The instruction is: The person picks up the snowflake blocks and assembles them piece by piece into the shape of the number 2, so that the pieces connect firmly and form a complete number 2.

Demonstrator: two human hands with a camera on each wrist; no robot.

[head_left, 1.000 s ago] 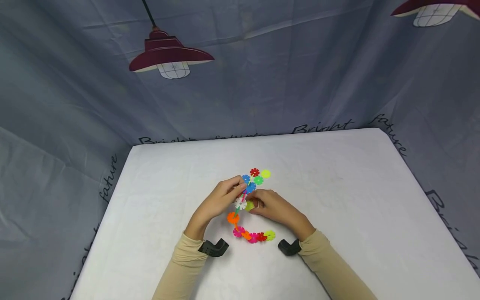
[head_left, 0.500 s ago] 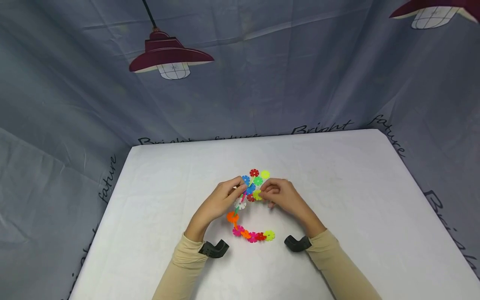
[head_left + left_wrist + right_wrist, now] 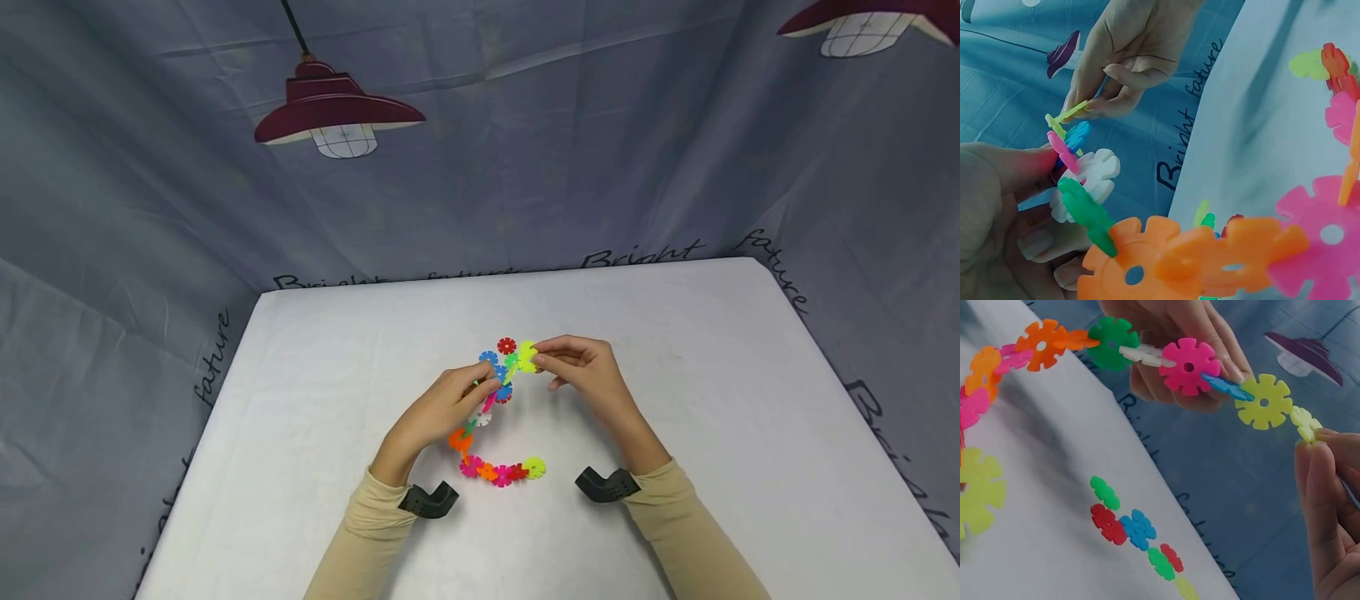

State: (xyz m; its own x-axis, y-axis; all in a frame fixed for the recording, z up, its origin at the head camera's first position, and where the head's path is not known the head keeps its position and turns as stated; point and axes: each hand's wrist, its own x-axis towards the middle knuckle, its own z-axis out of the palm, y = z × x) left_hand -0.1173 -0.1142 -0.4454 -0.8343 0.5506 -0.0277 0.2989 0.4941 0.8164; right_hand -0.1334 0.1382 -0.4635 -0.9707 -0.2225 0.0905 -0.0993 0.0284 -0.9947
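Head cam's pretty decent tbh: the white tabletop (image 3: 675,350) is bright and evenly lit, seemingly from above, with soft, fuzzy-edged shadows under the arms, while the backdrop (image 3: 525,167) is dimmer and goes murkier toward the top corners. Wide lens look too, everything stretches toward the edges. The yellow disc (image 3: 528,355) is so bright its detail kinda washes out. Left wrist view is darker with a heavy teal cast, plus a reddish patch on the left hand (image 3: 997,206). Right wrist is bluish and muted, the disc chain (image 3: 1189,367) fairly crisp, with broad blurry shadows on the table.
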